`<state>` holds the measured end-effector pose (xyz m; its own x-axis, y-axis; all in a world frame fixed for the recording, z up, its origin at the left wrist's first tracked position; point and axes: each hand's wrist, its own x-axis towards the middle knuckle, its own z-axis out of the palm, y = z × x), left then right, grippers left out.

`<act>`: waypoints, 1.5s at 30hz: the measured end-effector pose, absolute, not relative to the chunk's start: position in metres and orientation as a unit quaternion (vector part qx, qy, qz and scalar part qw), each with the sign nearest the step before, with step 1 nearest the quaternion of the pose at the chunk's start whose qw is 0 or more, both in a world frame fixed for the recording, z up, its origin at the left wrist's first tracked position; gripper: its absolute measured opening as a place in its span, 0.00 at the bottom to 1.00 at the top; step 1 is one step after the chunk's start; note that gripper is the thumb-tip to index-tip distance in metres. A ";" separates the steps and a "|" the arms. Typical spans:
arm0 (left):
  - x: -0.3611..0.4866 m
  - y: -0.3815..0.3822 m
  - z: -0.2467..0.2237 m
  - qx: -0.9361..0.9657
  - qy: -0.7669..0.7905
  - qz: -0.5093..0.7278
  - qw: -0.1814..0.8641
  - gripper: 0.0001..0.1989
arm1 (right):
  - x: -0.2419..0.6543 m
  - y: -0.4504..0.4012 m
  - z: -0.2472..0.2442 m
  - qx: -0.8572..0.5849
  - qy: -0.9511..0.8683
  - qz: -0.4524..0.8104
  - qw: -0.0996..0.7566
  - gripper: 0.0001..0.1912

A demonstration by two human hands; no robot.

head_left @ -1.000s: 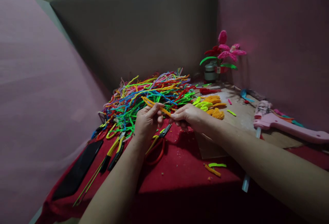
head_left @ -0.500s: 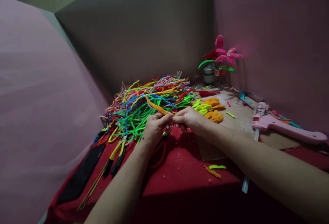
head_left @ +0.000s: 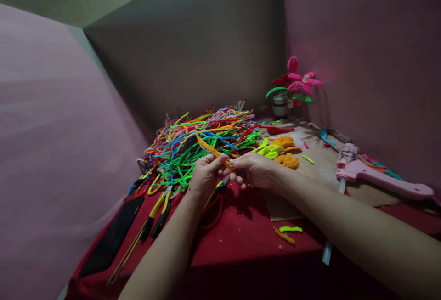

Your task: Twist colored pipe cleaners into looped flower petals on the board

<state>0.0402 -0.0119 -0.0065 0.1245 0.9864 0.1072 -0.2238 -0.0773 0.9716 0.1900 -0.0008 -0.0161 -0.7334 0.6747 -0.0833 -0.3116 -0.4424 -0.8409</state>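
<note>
An orange pipe cleaner, doubled along its length, slants up and left from between my hands. My left hand pinches it between thumb and fingers. At its lower end, my right hand is closed on it with thumb and forefinger, the other fingers curled below. Just beyond the hands lies a large heap of multicoloured pipe cleaners. Right of the heap are yellow-green looped petals and orange looped petals. Scissors with a red handle lie partly hidden under my left hand.
Yellow-and-black pliers and a black phone-like slab lie at the left on the red cloth. A pink glue gun rests at the right on cardboard. Pink pipe-cleaner flowers stand at the back.
The lower end of the orange pipe cleaner now shows between my hands, and my right hand's fingers have loosened a little. The whole view has shifted slightly.
</note>
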 end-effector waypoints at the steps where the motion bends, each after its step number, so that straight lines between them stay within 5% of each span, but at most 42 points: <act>1: 0.040 -0.012 -0.007 0.496 0.385 0.539 0.561 0.11 | 0.190 -0.002 -0.015 -0.211 -0.436 0.820 0.306 0.12; 11: 0.030 -0.006 -0.004 0.490 0.391 0.560 0.542 0.10 | 0.184 -0.003 -0.014 -0.281 -0.431 0.766 0.385 0.11; 15: 0.034 -0.009 -0.005 0.502 0.412 0.552 0.523 0.10 | 0.178 -0.007 -0.018 -0.375 -0.640 0.499 0.448 0.08; 18: 0.038 -0.012 -0.006 0.516 0.441 0.534 0.504 0.11 | 0.177 -0.010 -0.021 -0.430 -0.776 0.238 0.396 0.07; 23: 0.041 -0.016 -0.008 0.531 0.458 0.533 0.475 0.12 | 0.175 -0.009 -0.025 -0.468 -0.827 0.112 0.291 0.13; 34: 0.044 -0.015 -0.009 0.509 0.472 0.545 0.469 0.12 | 0.177 -0.014 -0.020 -0.499 -0.823 0.077 0.258 0.15; 42: 0.029 -0.014 0.004 0.493 0.460 0.549 0.494 0.12 | 0.183 -0.003 -0.018 -0.378 -0.685 0.516 0.347 0.09; 45: 0.026 -0.012 0.005 0.482 0.451 0.550 0.512 0.12 | 0.183 -0.003 -0.017 -0.346 -0.657 0.553 0.377 0.09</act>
<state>0.0260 -0.0121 0.0053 -0.0109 0.9976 0.0685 -0.1274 -0.0693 0.9894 0.1826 -0.0035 -0.0168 -0.4755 0.8724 0.1133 0.0375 0.1487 -0.9882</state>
